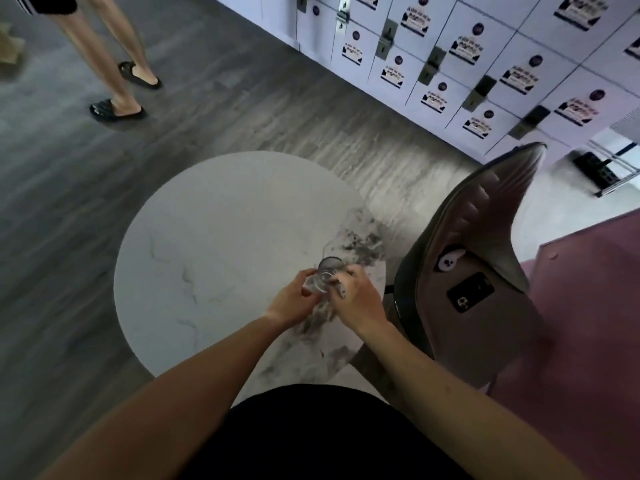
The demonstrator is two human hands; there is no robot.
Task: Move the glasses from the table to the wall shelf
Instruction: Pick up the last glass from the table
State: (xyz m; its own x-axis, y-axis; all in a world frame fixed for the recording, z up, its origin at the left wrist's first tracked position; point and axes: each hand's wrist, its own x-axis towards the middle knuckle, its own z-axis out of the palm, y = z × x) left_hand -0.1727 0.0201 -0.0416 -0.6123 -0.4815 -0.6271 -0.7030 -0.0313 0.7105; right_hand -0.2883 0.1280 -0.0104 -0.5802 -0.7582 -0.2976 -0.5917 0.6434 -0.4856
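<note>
A round white marble table (pixel 214 244) stands in front of me. Over its right side I hold clear drinking glasses (pixel 323 277), which look like two close together or stacked. My left hand (pixel 294 301) wraps the lower glass from the left. From the right, my right hand (pixel 356 296) grips the upper glass with its fingers on the rim. The picture is blurred, so I cannot tell whether the glasses rest on the table or are lifted. No wall shelf is in view.
A padded chair (pixel 478 271) stands right of the table, with a phone (pixel 470 292) and a small white case (pixel 450 259) on its seat. White lockers (pixel 467 53) line the far wall. Another person's legs (pixel 114 64) stand on the grey floor at the upper left.
</note>
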